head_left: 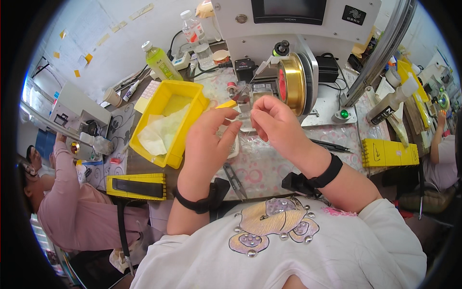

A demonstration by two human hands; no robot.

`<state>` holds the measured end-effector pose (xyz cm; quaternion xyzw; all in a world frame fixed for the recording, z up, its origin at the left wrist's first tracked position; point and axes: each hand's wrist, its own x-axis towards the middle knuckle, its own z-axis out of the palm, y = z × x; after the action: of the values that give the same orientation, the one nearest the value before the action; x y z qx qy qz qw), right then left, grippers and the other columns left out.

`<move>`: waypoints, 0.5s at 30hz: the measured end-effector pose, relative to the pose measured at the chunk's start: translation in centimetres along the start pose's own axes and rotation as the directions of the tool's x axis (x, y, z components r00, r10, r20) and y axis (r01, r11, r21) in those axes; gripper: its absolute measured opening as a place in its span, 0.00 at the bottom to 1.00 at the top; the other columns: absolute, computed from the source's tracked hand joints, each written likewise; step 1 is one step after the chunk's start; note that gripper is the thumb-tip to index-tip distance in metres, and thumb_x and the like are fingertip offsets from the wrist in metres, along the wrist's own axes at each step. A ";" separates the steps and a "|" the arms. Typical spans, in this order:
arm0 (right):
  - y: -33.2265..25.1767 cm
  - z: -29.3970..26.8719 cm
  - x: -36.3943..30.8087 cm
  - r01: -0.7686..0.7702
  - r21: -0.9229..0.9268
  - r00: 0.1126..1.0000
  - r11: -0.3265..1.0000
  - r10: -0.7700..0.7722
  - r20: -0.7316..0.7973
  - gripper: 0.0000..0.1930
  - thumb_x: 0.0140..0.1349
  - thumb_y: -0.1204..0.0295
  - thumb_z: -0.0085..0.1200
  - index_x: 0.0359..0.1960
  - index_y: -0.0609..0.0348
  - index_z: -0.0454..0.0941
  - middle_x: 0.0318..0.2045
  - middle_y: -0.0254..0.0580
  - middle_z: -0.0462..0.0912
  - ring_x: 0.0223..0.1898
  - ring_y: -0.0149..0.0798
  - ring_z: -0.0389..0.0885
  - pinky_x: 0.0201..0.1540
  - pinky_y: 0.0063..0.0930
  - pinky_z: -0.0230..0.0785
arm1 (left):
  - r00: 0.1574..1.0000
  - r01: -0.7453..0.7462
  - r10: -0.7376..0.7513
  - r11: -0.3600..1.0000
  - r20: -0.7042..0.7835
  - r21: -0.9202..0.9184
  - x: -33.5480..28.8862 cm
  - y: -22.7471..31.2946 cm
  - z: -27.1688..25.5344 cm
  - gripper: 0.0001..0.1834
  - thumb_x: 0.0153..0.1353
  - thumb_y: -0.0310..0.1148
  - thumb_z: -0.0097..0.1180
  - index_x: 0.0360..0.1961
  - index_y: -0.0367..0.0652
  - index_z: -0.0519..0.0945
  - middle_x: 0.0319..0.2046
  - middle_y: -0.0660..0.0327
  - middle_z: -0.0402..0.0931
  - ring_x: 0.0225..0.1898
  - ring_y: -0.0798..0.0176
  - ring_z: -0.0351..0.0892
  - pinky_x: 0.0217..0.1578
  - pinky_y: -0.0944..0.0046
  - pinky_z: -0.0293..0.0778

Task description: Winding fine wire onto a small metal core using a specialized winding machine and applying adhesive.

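Note:
My left hand (208, 139) is raised over the bench, its thumb and fingers apart, and I see nothing held in it. Beside it my right hand (275, 121) has thumb and fingertips pinched together; whatever is between them is too small or hidden. Just beyond both hands stands a machine (308, 45) with a gold wheel (293, 83) and a small red-rimmed roller (232, 86). A yellow piece (227, 104) shows above my left fingers. Partly hidden under that hand is a small white tray (235, 148). Small metal snips (234, 181) lie nearer to me.
Left of my hands is a yellow bin (195, 115) holding white sheets. Black tweezers (332, 145) lie right of my right hand. Bottles (161, 61) stand behind the bin. A spray bottle (385, 107) and a metal post (378, 58) are at right. A person in pink (89, 207) sits at left.

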<state>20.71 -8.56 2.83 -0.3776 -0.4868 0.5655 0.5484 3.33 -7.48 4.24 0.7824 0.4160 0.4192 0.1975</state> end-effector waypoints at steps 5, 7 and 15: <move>0.0 0.0 0.0 -0.013 0.034 1.000 0.999 0.012 0.027 0.05 0.67 0.71 0.47 0.32 0.56 0.68 0.23 0.29 0.72 0.20 0.20 0.66 0.22 0.17 0.58 | 0.992 -0.126 0.125 0.992 -0.018 0.001 0.4 0.3 0.7 0.07 0.54 0.25 0.61 0.35 0.38 0.80 0.32 0.53 0.79 0.35 0.49 0.78 0.40 0.58 0.74; 0.0 -0.1 0.0 -0.018 0.020 0.999 1.000 0.017 0.031 0.06 0.67 0.71 0.47 0.32 0.55 0.68 0.23 0.29 0.72 0.20 0.20 0.65 0.22 0.17 0.57 | 0.989 -0.145 0.145 0.989 -0.039 0.014 0.6 0.3 0.9 0.06 0.55 0.25 0.61 0.34 0.39 0.80 0.31 0.53 0.79 0.34 0.48 0.78 0.39 0.58 0.73; -0.1 0.2 0.2 -0.045 0.030 0.999 0.999 0.044 0.029 0.05 0.67 0.70 0.46 0.32 0.55 0.68 0.22 0.28 0.71 0.20 0.20 0.65 0.22 0.17 0.56 | 0.980 -0.174 0.178 0.984 -0.092 0.046 1.0 0.2 1.2 0.04 0.55 0.23 0.59 0.33 0.38 0.79 0.30 0.54 0.78 0.34 0.48 0.77 0.36 0.58 0.73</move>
<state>20.48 -8.37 3.05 -0.3720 -0.4773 0.5901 0.5344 4.72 -6.67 4.16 0.7989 0.3619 0.4639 0.1247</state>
